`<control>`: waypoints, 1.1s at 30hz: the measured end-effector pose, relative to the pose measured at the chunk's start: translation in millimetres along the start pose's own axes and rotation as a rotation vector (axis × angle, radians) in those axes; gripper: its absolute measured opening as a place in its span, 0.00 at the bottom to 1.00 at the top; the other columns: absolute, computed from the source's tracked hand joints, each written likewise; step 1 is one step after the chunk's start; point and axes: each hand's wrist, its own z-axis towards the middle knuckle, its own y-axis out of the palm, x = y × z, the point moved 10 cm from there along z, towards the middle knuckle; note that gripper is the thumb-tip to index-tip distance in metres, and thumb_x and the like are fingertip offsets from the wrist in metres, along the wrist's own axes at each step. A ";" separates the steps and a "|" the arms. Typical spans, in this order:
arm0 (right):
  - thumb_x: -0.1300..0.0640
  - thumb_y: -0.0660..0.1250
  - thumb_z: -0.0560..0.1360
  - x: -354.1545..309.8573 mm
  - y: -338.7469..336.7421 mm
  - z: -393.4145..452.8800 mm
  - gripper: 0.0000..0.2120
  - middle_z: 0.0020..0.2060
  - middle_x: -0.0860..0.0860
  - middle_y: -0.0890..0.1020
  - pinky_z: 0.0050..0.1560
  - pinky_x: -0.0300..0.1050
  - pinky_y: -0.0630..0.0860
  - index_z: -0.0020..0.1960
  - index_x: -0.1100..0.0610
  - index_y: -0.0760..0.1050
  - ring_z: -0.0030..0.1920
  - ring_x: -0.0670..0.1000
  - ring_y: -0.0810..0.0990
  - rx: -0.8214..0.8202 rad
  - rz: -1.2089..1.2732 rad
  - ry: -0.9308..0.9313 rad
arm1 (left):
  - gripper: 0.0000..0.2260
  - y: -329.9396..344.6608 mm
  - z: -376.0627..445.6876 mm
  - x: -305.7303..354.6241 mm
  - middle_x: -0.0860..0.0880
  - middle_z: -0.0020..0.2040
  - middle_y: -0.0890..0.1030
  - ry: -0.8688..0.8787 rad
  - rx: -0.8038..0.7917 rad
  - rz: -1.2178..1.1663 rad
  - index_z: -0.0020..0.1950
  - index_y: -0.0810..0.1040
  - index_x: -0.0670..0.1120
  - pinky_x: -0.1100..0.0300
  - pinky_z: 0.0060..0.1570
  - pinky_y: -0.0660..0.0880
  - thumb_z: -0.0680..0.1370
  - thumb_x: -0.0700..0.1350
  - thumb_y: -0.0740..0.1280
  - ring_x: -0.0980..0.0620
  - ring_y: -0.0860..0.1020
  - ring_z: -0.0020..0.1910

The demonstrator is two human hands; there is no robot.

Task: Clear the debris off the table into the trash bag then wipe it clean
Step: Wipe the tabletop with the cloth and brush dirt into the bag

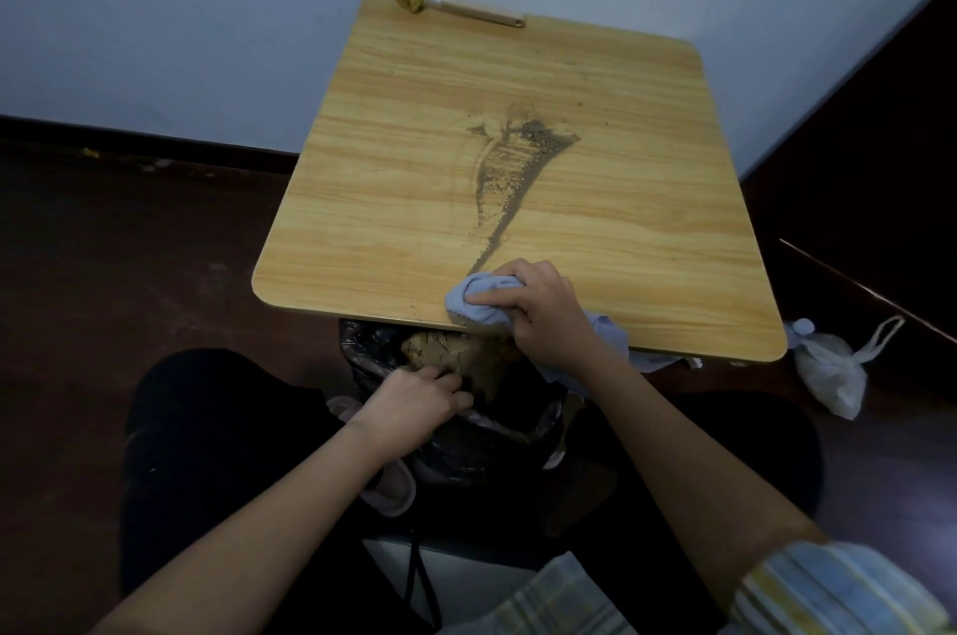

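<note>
Mid-sweep: right hand (538, 308) grips cloth (479, 305) at table (362, 199) edge, left hand (414, 396) holds bag (373, 349) open; next, drag remaining dirt (510, 168) in

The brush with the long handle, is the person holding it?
No, the brush lies alone at the table's far edge, while the right hand grips a blue cloth and the left hand holds the trash bag.
</note>
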 end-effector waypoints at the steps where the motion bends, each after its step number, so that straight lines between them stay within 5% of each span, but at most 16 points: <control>1: 0.68 0.65 0.75 -0.1 0.4 0.1 0.16 0.52 0.57 0.80 0.45 0.60 0.71 0.55 0.53 0.84 0.48 0.62 0.73 0.000 -0.001 0.001 | 0.15 -0.5 -0.1 0.2 0.49 0.57 0.74 0.000 0.003 0.000 0.63 0.72 0.52 0.53 0.41 0.73 0.78 0.40 0.58 0.45 0.73 0.57; 33: 0.66 0.62 0.78 -6.7 4.7 -8.0 0.16 0.56 0.55 0.78 0.49 0.58 0.70 0.57 0.51 0.83 0.52 0.61 0.72 -0.064 -0.028 0.019 | 0.16 -4.9 -6.5 -0.2 0.51 0.58 0.73 -0.027 -0.013 0.039 0.65 0.70 0.53 0.56 0.37 0.63 0.79 0.40 0.58 0.46 0.73 0.57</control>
